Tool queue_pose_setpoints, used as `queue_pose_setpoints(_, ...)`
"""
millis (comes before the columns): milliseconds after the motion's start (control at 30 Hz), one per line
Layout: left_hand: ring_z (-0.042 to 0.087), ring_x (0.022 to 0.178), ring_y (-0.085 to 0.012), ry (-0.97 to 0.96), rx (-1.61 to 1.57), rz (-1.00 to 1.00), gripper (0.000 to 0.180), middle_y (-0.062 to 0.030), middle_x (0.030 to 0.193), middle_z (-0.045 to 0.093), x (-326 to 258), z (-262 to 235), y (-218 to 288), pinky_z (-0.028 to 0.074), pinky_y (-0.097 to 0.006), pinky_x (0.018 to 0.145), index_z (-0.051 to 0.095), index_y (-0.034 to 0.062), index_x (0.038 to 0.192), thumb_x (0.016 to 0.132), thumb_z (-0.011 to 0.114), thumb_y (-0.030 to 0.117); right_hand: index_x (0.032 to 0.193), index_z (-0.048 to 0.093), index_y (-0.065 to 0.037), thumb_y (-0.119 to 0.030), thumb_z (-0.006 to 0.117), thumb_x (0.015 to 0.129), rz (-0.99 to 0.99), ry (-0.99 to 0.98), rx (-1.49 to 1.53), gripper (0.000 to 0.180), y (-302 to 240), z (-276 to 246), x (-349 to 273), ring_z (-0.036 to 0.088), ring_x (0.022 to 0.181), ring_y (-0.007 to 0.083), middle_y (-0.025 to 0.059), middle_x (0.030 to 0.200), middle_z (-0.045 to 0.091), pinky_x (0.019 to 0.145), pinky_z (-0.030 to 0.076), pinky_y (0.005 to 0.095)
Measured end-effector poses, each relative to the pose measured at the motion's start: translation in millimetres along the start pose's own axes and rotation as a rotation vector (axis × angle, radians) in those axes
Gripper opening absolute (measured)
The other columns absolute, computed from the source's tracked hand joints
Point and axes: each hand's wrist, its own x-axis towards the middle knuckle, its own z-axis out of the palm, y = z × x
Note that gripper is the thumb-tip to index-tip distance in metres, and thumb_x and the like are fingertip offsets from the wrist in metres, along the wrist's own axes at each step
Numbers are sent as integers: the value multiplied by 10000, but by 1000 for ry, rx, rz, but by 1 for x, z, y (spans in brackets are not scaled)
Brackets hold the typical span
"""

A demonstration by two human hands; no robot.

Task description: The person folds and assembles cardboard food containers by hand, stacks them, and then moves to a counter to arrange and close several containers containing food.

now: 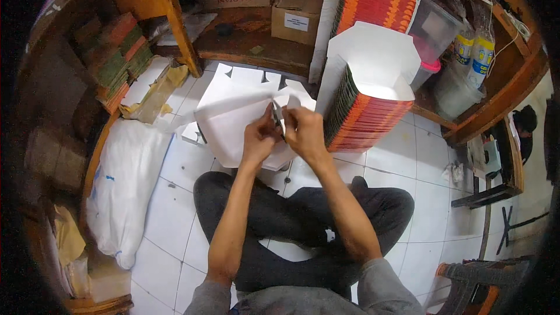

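Observation:
A white cardboard box blank [230, 131] is tilted up in front of me, over my lap's far side, its edge blurred. My left hand [261, 139] pinches it near its right part, fingers closed. Close beside it, my right hand [304, 131] is closed on a small flap of the same cardboard, between the two hands. The fingertips hide most of that flap. Beneath and beyond lie more white die-cut cardboard blanks [234, 77]. To the right stands a tall stack of nested red-and-orange boxes [373, 119] with white insides.
Behind that stack rises a second stack of red boxes [379, 4]. A long white wrapped bundle [125, 186] lies on the tiled floor [175, 221] at left. Wooden shelves hold a brown carton [296, 23] and plastic tubs [461, 93]. A stool [487, 283] is at lower right.

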Motion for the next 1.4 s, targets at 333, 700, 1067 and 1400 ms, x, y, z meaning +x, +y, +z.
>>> queue_pose_setpoints(333,707,847,-162,14,265,170,227,-114,891,741,-1,-8,-10,568,-316,724,719,15,1015,813,641,-50,995,676,-2,-8,728,749,228,-181,195,252,4,0,-17,642,945,290,148,983,657,759,533,381)
queue_pose_setpoints(700,691,796,-259,-387,454,574,324,-155,1024,675,-98,50,145,558,-349,687,718,15,1092,768,740,9,999,654,-33,-187,731,877,326,90,47,210,26,-71,13,609,662,212,174,766,647,654,494,347)
queue_pose_setpoints(1067,710,597,-239,-132,525,120,339,-146,611,675,112,131,119,555,-366,615,739,-54,884,815,739,278,1156,697,0,-331,787,701,239,-369,-637,570,123,-268,150,702,960,387,267,1038,701,883,547,448)
queue_pose_setpoints(1400,701,841,-432,-27,824,358,236,-278,831,696,146,163,84,560,-469,800,771,13,835,721,729,216,964,767,-74,-220,819,586,415,-339,-974,408,178,-269,123,722,867,374,209,920,731,782,585,448)
